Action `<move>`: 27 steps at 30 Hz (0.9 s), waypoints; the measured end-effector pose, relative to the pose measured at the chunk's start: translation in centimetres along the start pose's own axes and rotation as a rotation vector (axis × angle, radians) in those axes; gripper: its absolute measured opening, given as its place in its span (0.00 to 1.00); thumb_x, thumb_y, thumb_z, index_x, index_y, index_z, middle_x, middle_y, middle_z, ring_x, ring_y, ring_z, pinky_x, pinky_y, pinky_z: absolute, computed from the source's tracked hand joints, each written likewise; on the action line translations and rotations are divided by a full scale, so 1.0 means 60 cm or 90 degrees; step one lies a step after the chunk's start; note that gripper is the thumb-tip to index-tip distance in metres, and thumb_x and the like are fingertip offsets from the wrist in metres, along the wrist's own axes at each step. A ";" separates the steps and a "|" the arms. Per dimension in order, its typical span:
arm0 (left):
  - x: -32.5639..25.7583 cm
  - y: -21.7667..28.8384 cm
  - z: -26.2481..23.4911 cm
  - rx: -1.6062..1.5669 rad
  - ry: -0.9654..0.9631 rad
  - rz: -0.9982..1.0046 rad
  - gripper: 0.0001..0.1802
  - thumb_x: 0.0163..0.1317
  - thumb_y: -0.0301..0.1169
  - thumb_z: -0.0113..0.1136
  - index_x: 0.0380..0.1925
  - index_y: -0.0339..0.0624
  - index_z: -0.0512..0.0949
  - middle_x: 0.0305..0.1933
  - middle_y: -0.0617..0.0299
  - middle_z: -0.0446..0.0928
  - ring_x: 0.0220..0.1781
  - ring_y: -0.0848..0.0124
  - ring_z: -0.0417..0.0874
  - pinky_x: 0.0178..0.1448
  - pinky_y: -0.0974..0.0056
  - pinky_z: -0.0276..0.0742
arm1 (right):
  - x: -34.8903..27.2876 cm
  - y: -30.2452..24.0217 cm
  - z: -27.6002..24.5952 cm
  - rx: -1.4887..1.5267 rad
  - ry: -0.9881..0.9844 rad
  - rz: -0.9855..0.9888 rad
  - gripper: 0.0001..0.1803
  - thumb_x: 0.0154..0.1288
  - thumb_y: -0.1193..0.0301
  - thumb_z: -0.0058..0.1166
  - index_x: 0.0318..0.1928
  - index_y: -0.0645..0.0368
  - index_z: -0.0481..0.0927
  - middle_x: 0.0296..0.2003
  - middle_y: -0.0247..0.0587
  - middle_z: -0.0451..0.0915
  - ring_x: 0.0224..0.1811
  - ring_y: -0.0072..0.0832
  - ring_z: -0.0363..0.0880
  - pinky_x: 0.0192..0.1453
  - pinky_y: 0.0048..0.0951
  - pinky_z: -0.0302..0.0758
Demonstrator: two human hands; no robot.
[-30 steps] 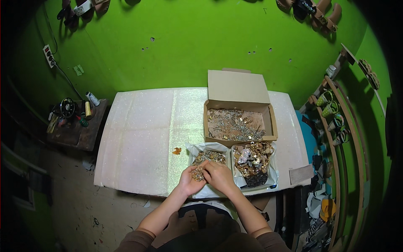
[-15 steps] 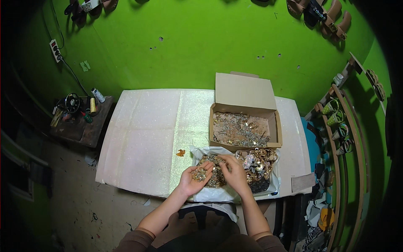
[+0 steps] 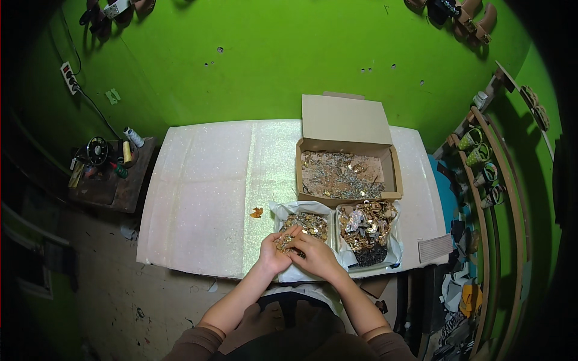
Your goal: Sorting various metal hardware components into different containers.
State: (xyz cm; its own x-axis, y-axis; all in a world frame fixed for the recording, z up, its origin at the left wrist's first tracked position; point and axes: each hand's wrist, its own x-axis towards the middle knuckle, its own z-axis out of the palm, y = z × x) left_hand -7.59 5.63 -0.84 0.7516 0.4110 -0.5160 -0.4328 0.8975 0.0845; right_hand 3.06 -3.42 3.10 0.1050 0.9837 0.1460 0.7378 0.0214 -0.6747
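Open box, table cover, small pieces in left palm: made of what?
Open box: likely cardboard; matte tan, folded walls.
Table cover: possibly plastic or coated fabric; glittery sheen, visible creases.
Small pieces in the left hand: shiny, gold-toned; metal or metallized plastic, too small to tell.

No lettering, number or sign is legible. A grey rectangular sheet [image 3: 435, 248], lying near the right front corner of the pale glittering table [image 3: 198, 222], bears fine, closely spaced lines running along its length; at this scale they are too small to resolve, and whether they are print or mere ruling cannot be determined.
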 end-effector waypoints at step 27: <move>-0.026 0.027 -0.001 -0.080 -0.038 -0.036 0.29 0.59 0.33 0.30 0.60 0.33 0.57 0.64 0.54 0.59 0.65 0.64 0.59 0.65 0.61 0.57 | 0.015 0.048 -0.010 0.488 0.175 0.285 0.08 0.61 0.70 0.53 0.37 0.62 0.76 0.29 0.28 0.74 0.32 0.13 0.69 0.36 0.16 0.66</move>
State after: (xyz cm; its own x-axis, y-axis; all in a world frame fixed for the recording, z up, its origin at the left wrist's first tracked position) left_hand -9.50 6.44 0.05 0.8031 0.3717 -0.4656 -0.4446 0.8942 -0.0531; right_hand 5.69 -2.55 1.71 0.5000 0.8542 -0.1426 -0.0418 -0.1407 -0.9892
